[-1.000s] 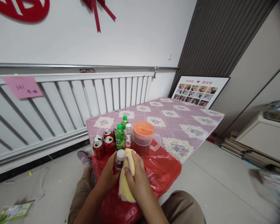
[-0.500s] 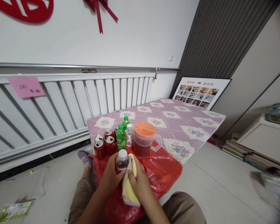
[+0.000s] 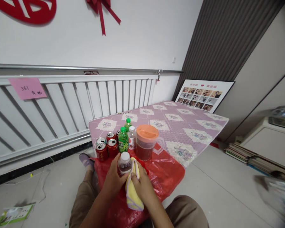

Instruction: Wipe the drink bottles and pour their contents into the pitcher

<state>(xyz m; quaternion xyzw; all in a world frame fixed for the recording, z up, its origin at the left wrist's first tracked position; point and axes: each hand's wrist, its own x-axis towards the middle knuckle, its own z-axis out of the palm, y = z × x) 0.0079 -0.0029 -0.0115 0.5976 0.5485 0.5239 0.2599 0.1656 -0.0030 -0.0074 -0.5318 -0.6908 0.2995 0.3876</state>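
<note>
My left hand (image 3: 114, 179) is wrapped round a small clear bottle with a white cap (image 3: 124, 163), holding it upright over a red plastic bag (image 3: 167, 175). My right hand (image 3: 142, 185) grips a yellow cloth with a pale purple edge (image 3: 133, 191) and presses it against the bottle's right side. Both hands are at the near end of a low table with a purple flowered cover (image 3: 180, 126).
Just beyond my hands stand several red cans (image 3: 106, 147), two green-capped bottles (image 3: 123, 141), a white-capped bottle (image 3: 132, 137) and an orange-lidded jug of dark liquid (image 3: 146, 142). A white radiator (image 3: 73, 101) runs along the wall. Books (image 3: 251, 156) lie stacked at the right.
The cloth has slid down from over the bottle's cap to its side, so the white cap now shows fully. My hands have stayed at the same spot.
</note>
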